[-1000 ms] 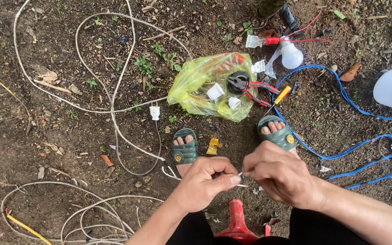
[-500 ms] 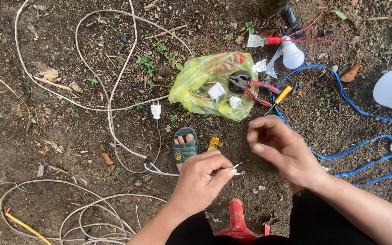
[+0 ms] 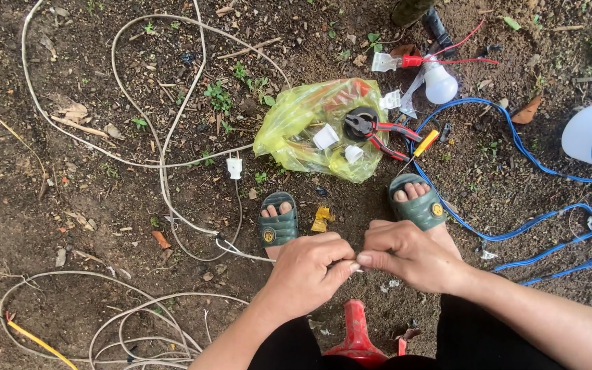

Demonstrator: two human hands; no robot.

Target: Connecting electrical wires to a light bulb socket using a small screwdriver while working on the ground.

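Head view: we are watching the left hand (image 3: 306, 270) and right hand (image 3: 409, 255) meeting at six o'clock, fingers pinched narrow on the end of the white wire (image 3: 241, 252), which is trailing off toward nine o'clock over the soil. We are judging that a firm, steady pinch close to the tip suits this work. Pliers (image 3: 378, 129) are lying on the yellow bag (image 3: 296, 120) at twelve o'clock.

**Bare Soil Underfoot**

We look down on dark, damp earth (image 3: 49, 226) scattered with dry leaves (image 3: 70, 120), twigs and small green weeds (image 3: 219, 99). Daylight falls flat and even on it, with no hard shadows. We see no walls, furniture or windows here.
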